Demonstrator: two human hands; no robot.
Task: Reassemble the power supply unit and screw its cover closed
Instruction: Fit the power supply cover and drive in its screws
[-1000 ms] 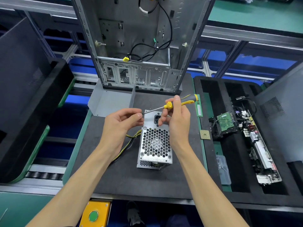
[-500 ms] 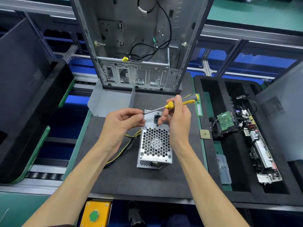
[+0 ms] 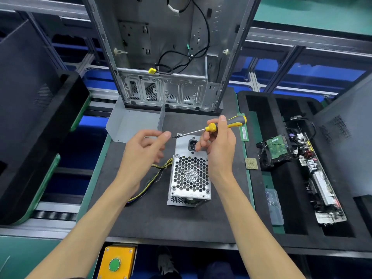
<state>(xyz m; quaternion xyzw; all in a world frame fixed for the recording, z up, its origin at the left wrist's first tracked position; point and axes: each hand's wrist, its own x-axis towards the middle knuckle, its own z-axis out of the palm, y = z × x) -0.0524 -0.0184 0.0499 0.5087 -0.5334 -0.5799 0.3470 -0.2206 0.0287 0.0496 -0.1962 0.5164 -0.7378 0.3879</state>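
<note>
An electronics assembly line: a dark-matted worktop [image 3: 153,218] sits on a roller conveyor [image 3: 54,215], with a stripped computer chassis [image 3: 167,57] behind it, a foam tray [image 3: 261,198] of circuit boards [image 3: 322,178] right of the chassis, and a yellow push-button box [image 3: 115,262] below the worktop's front edge.

The left hand [image 3: 144,153] is motion-blurred, so whether its fingertips pinch a screw cannot be told. The right hand [image 3: 218,144] covers the middle of the yellow-and-grey screwdriver handle [image 3: 235,122]. The tall bare-metal computer case [image 3: 169,53] at the black mat's far edge is cut off by the top edge
</note>
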